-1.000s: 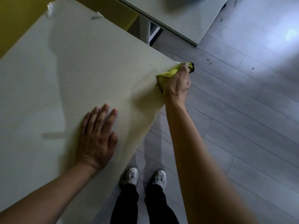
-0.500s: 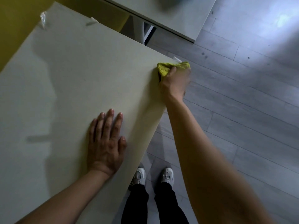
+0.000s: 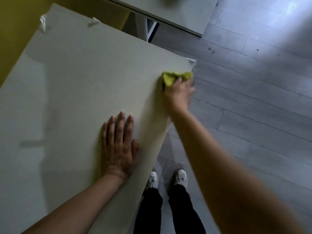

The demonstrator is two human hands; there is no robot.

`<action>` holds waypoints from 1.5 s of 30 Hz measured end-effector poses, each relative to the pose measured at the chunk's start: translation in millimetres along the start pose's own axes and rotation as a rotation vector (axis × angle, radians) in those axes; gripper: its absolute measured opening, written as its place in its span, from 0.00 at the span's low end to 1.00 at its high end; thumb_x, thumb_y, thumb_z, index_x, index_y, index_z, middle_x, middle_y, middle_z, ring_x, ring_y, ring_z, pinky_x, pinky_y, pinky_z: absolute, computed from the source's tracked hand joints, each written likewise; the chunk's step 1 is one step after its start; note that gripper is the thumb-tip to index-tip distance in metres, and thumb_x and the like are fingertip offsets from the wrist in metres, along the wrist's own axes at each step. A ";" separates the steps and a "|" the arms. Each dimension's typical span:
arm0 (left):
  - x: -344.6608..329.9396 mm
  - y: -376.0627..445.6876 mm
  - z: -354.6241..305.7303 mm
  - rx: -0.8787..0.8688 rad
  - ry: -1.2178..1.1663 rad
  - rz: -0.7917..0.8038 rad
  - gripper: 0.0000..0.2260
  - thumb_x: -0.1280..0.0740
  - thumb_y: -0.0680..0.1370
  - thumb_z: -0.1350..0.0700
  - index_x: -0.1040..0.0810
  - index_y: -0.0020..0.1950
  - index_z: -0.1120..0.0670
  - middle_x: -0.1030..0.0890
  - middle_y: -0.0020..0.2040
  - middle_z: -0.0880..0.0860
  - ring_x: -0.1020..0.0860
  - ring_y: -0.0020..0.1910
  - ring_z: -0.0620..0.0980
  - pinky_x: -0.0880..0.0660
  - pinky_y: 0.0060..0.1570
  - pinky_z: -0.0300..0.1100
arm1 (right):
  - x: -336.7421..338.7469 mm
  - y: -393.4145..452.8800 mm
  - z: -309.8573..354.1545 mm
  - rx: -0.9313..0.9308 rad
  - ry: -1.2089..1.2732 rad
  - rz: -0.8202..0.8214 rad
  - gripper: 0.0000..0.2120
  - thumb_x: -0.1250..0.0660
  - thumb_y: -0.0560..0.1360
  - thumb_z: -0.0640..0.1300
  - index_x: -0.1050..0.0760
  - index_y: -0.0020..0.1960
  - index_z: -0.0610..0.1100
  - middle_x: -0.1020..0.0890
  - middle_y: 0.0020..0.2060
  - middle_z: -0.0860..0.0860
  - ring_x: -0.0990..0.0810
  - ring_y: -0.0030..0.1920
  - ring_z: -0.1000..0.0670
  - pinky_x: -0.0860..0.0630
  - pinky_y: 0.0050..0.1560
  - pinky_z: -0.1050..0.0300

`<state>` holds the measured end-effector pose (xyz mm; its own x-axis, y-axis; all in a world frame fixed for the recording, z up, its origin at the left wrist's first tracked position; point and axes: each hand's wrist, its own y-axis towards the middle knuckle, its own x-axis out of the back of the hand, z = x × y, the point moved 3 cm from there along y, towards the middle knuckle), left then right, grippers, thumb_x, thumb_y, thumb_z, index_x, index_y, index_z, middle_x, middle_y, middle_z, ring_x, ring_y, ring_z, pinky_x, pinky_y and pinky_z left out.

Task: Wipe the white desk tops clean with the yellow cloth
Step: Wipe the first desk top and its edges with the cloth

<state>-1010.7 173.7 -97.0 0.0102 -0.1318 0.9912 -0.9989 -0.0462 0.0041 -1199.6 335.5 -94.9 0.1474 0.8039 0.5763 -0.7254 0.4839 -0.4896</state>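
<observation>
The right hand (image 3: 179, 94) is on the yellow cloth (image 3: 175, 78). Its fingers are bent over the cloth and hold it down on the white desk top (image 3: 81, 92). The hand looks blurry, so each finger is hard to see. The cloth is bunched up. It sits at the right edge of the desk, close to the far right corner. Part of the cloth sticks out past the fingers, toward that corner.

The left hand (image 3: 119, 147) lies flat on the same desk. Its fingers are straight and close together, and the palm is down. It holds nothing. It is near the desk edge closest to the person, well apart from the cloth.

The desk top is big and pale. Bits of clear plastic wrap (image 3: 43, 22) stick up at its far left corner. A second white desk (image 3: 177, 12) stands farther away, at the top of the view. A white desk leg (image 3: 143, 27) shows in the gap between the two desks. A yellow wall (image 3: 15, 27) is behind them on the left.

The floor (image 3: 253, 98) is made of grey planks. The person's two white shoes (image 3: 166, 179) and black trousers (image 3: 168, 211) show just below the desk edge, between the two arms
</observation>
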 end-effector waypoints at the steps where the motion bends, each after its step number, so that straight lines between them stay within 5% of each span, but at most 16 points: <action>1: -0.1 0.3 -0.2 -0.001 -0.008 0.001 0.29 0.49 0.83 0.48 0.38 0.82 0.57 0.40 0.83 0.60 0.40 0.81 0.64 0.44 0.79 0.64 | 1.6 21.6 16.3 -0.014 0.004 -0.019 0.24 0.50 0.85 0.53 0.45 0.77 0.44 0.32 0.65 0.40 0.27 0.62 0.37 0.30 0.60 0.44; 5: -1.1 -0.6 2.3 -0.006 -0.018 -0.002 0.29 0.49 0.83 0.48 0.39 0.83 0.57 0.40 0.83 0.59 0.41 0.82 0.64 0.46 0.80 0.63 | 1.1 30.6 23.6 -0.011 -0.014 -0.020 0.24 0.52 0.85 0.54 0.46 0.78 0.46 0.31 0.64 0.41 0.26 0.61 0.39 0.31 0.56 0.46; 13: -1.6 -0.4 2.3 -0.023 -0.008 -0.025 0.28 0.48 0.82 0.49 0.35 0.81 0.58 0.38 0.82 0.61 0.37 0.80 0.66 0.40 0.77 0.65 | -6.5 -132.3 -92.7 0.014 -0.052 0.132 0.29 0.55 0.84 0.61 0.56 0.81 0.52 0.40 0.76 0.43 0.35 0.73 0.39 0.35 0.71 0.42; 20: -1.0 -1.9 3.0 -0.005 -0.065 0.014 0.29 0.52 0.83 0.47 0.40 0.83 0.55 0.42 0.84 0.58 0.43 0.82 0.63 0.47 0.81 0.62 | 0.5 11.2 6.2 -0.001 0.045 -0.017 0.21 0.51 0.85 0.52 0.42 0.77 0.47 0.30 0.64 0.42 0.26 0.61 0.40 0.32 0.54 0.50; 23: 0.5 -1.5 3.4 -0.010 -0.082 0.007 0.29 0.52 0.83 0.47 0.39 0.83 0.55 0.41 0.84 0.58 0.43 0.82 0.62 0.48 0.81 0.61 | 2.7 27.9 22.0 -0.007 0.010 -0.040 0.22 0.51 0.85 0.52 0.43 0.77 0.48 0.30 0.66 0.42 0.25 0.62 0.41 0.29 0.59 0.46; 32: 12.6 -6.2 9.7 -0.027 -0.254 0.038 0.26 0.41 0.80 0.57 0.32 0.79 0.62 0.35 0.80 0.63 0.37 0.80 0.66 0.44 0.80 0.63 | -0.9 -187.5 -124.3 0.107 -0.023 0.094 0.25 0.51 0.85 0.55 0.48 0.80 0.52 0.30 0.63 0.45 0.26 0.58 0.45 0.26 0.60 0.44; 36: 19.4 -67.8 37.4 -0.173 -0.164 0.059 0.25 0.45 0.82 0.54 0.31 0.79 0.60 0.34 0.80 0.62 0.35 0.79 0.64 0.39 0.77 0.64 | -1.4 -142.0 -98.2 0.057 -0.015 0.072 0.25 0.50 0.85 0.53 0.45 0.80 0.47 0.30 0.66 0.40 0.28 0.64 0.38 0.31 0.64 0.47; 41: 22.6 -177.4 82.4 -0.249 -0.089 0.105 0.26 0.44 0.82 0.53 0.34 0.80 0.57 0.38 0.82 0.59 0.39 0.81 0.62 0.39 0.76 0.65 | 4.5 -34.8 -20.6 0.022 0.043 0.001 0.21 0.49 0.85 0.51 0.39 0.76 0.46 0.28 0.67 0.42 0.26 0.66 0.42 0.32 0.61 0.53; 45: 21.3 -194.8 89.0 -0.240 -0.065 0.130 0.28 0.44 0.80 0.51 0.34 0.80 0.58 0.39 0.82 0.60 0.39 0.81 0.62 0.40 0.77 0.65 | -2.9 -60.4 -38.2 0.030 0.012 -0.031 0.24 0.50 0.85 0.52 0.43 0.79 0.48 0.30 0.69 0.41 0.27 0.67 0.40 0.32 0.66 0.49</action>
<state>-811.9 91.8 -88.4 -0.1235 -0.1850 0.9749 -0.9740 0.2104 -0.0834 -1130.6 317.1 -92.0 0.1780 0.7926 0.5832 -0.7398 0.4986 -0.4518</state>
